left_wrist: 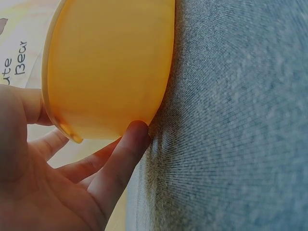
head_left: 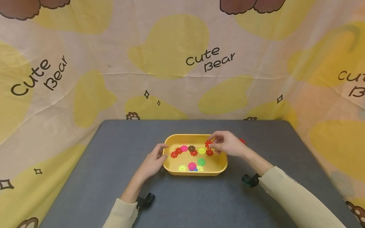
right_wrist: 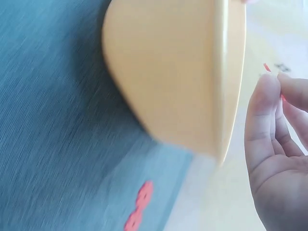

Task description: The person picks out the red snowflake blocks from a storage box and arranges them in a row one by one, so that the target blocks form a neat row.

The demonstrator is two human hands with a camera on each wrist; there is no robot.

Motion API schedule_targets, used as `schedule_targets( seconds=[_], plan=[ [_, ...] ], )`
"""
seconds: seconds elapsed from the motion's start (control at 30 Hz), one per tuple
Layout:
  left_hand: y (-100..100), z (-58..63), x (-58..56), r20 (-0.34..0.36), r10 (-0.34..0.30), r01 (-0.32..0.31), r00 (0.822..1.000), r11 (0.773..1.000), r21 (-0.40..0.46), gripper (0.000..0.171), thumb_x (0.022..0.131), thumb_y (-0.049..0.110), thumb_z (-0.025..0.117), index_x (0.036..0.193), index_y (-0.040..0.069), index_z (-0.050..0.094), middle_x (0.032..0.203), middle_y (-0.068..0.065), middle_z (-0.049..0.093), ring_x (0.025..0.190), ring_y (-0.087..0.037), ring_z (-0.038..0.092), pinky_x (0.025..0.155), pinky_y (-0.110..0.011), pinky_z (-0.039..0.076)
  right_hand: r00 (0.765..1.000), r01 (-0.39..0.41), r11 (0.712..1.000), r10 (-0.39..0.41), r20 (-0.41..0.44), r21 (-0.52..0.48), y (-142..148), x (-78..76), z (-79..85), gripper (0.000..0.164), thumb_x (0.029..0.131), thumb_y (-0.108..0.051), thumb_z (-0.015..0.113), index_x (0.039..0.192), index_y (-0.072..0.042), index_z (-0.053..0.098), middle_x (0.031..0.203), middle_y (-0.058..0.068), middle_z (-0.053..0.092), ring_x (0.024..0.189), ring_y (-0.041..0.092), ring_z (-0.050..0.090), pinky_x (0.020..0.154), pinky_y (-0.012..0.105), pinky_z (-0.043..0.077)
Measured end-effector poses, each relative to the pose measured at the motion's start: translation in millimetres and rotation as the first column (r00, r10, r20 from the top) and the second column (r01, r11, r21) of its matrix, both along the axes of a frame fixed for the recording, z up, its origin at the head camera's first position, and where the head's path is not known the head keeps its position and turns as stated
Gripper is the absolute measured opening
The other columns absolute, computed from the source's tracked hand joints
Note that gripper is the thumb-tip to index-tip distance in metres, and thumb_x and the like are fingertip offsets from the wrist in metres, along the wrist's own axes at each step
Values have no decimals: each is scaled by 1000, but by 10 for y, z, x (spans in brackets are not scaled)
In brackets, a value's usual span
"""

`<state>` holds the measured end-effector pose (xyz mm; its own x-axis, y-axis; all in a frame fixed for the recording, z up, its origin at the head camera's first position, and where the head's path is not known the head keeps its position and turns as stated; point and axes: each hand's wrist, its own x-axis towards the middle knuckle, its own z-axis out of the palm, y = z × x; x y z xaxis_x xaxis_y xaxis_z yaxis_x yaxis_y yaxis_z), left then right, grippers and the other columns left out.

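A yellow plastic tray (head_left: 174, 169) holds several notched, flower-like plastic discs in red, pink, yellow, green, blue and brown. At its left end my left hand (head_left: 152, 161) grips the tray wall; the left wrist view shows the thumb at the rim and a fingertip (left_wrist: 138, 130) against the outside near the base. Over the tray's right side, my right hand (head_left: 230, 145) pinches a red disc (head_left: 208, 143) between thumb and fingers. Only a thin red edge of that disc shows in the right wrist view. Another red disc (head_left: 209, 152) lies in the tray just below.
Linked red discs (right_wrist: 139, 204) lie on the grey table (head_left: 128, 142) beyond the tray's right end, mostly hidden behind my right wrist in the head view. A patterned cloth (head_left: 171, 88) hangs behind the table and along its sides.
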<state>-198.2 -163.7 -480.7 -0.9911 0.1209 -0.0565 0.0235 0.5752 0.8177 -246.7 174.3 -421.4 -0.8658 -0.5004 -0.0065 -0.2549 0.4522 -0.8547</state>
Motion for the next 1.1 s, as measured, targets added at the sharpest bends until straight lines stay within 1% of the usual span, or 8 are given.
schedule_targets(
  seconds=[0.07, 0.27, 0.43, 0.53, 0.67, 0.83, 0.97, 1.1],
  plan=[
    [0, 8, 4, 3, 1, -1, 1000, 1000, 0, 36, 103, 25, 58, 138, 21, 51, 124, -14, 63, 102, -24, 66, 73, -35, 50, 1000, 22, 1000, -22, -1, -2, 100, -12, -8, 24, 93, -10, 74, 115, -4, 69, 84, 18, 67, 66, 30, 64, 64, 42, 58],
    [0, 9, 3, 9, 5, -5, 1000, 1000, 0, 36, 103, 24, 58, 138, 20, 50, 124, -15, 63, 98, -23, 65, 71, -34, 49, 996, 91, 996, -91, -4, -16, 400, -53, -80, 26, 94, -13, 73, 117, -2, 68, 89, 18, 69, 74, 38, 67, 68, 48, 59],
    [0, 6, 4, 8, 4, -4, 1000, 1000, -7, 36, 103, 23, 58, 138, 19, 50, 124, -15, 63, 93, -23, 63, 69, -34, 49, 984, 175, 984, -175, -7, -10, 654, -100, -123, 29, 95, -12, 72, 120, 1, 66, 97, 27, 69, 77, 36, 69, 68, 41, 60],
    [-2, 15, 13, 9, 6, -6, 1000, 1000, -8, 36, 103, 23, 58, 138, 19, 50, 124, -15, 63, 90, -22, 62, 68, -34, 48, 975, 221, 975, -221, 2, -22, 793, -115, -127, 32, 95, -11, 71, 123, 3, 63, 97, 27, 68, 80, 41, 68, 70, 45, 60],
    [-7, 23, 18, 4, 5, -5, 1000, 1000, -6, 36, 103, 24, 58, 138, 20, 50, 121, -14, 64, 86, -22, 61, 66, -35, 47, 962, 272, 962, -272, 0, -37, 935, -121, -113, 34, 96, -11, 71, 125, 4, 62, 98, 25, 69, 83, 42, 67, 74, 51, 59],
    [-12, 9, 8, -9, -3, 3, 1000, 1000, -7, 36, 103, 25, 58, 138, 20, 50, 121, -13, 64, 88, -21, 63, 67, -35, 48, 948, 317, 948, -318, -21, -36, 1074, -149, -160, 34, 97, -11, 70, 125, 5, 61, 104, 30, 67, 81, 38, 68, 74, 48, 59],
    [-10, 1, 4, -17, -13, 13, 1000, 1000, -8, 36, 103, 24, 58, 138, 20, 50, 121, -13, 64, 91, -20, 63, 69, -34, 49, 934, 358, 934, -358, -17, -19, 1194, -181, -272, 37, 98, -14, 69, 126, 7, 60, 105, 30, 68, 79, 34, 69, 72, 43, 60],
    [-10, -3, 1, -19, -21, 21, 1000, 1000, -3, 35, 103, 22, 58, 138, 18, 51, 119, -13, 64, 88, -21, 63, 68, -34, 48, 917, 398, 917, -398, 3, -4, 1297, -212, -392, 42, 98, -17, 69, 130, 8, 57, 109, 29, 68, 78, 31, 69, 70, 37, 59]
  ],
)
